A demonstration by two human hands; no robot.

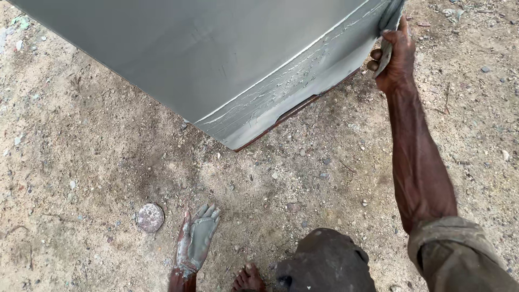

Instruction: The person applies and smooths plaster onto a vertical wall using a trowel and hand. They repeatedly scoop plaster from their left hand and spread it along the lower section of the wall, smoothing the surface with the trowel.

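Down at six o'clock we see our knee (324, 262) and bare toes (247, 278) on the dirt ground (81, 162). Our left hand (197, 238) hangs flat beside them, fingers apart, holding nothing, its palm caked in grey putty. A round stone (150, 217) lies just at its nine o'clock. Up at one o'clock, our right hand (397, 57) has its fingers clamped on a scraper (385, 54), pressed to the edge of the grey panel (216, 54). By our judgement, the lower strip (286, 92) is already filled but rough and ridged; smoothing is left, and the far corner is in hand.
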